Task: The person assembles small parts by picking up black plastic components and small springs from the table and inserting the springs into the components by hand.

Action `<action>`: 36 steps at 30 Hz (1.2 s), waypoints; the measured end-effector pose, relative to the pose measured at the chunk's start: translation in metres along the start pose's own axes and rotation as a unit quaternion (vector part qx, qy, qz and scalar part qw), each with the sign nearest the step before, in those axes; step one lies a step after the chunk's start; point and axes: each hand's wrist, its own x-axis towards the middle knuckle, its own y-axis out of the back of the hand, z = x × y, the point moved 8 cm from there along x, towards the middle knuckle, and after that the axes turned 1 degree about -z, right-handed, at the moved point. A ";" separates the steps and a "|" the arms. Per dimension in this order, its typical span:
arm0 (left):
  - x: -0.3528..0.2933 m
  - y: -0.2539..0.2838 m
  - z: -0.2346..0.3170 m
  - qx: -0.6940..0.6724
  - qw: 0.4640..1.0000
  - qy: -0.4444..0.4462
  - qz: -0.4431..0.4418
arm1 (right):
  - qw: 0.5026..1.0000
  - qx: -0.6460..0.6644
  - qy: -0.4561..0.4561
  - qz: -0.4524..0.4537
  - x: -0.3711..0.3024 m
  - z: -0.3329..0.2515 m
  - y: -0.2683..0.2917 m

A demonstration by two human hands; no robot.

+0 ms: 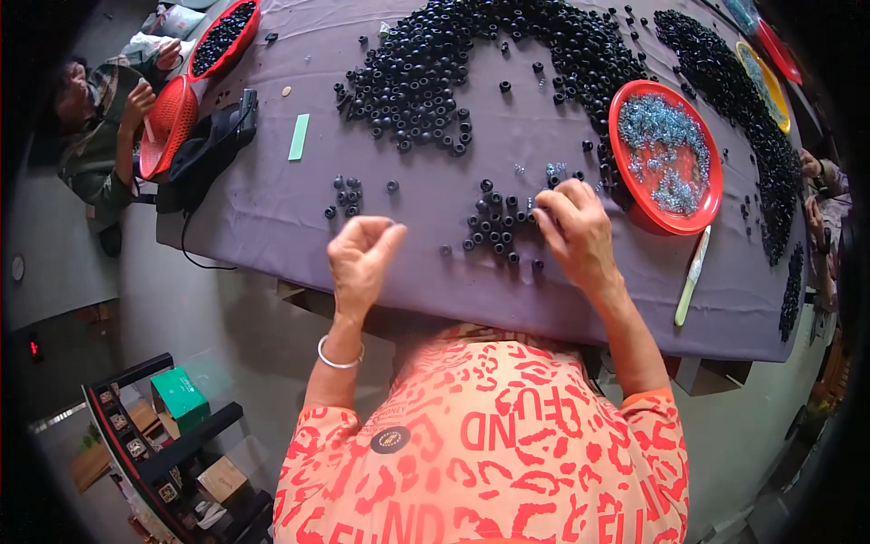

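My left hand [361, 263] is raised above the near part of the table, thumb and index finger pinched together. Anything between those fingertips is too small to make out. Just beyond it lies a small group of black round pieces with holes [346, 196]. My right hand [580, 234] bends its fingers down at the right side of a second cluster of black round pieces [494, 222]. Its thumb and fingers close in by the cluster's edge, and what they grip is hidden. Small clear bluish pieces [555, 170] lie just beyond its knuckles.
A red bowl [714, 201] of clear bluish pieces stands right of my right hand, beside a pale-handled tool [693, 276]. A large heap of black pieces [417, 82] spreads behind. A mint strip [298, 137] and a red basket [172, 127] lie left; people sit at both sides.
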 end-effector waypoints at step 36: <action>-0.080 -0.118 -0.001 -0.444 0.824 0.230 -0.266 | 0.816 0.524 -0.238 -0.057 -0.079 -0.010 -0.006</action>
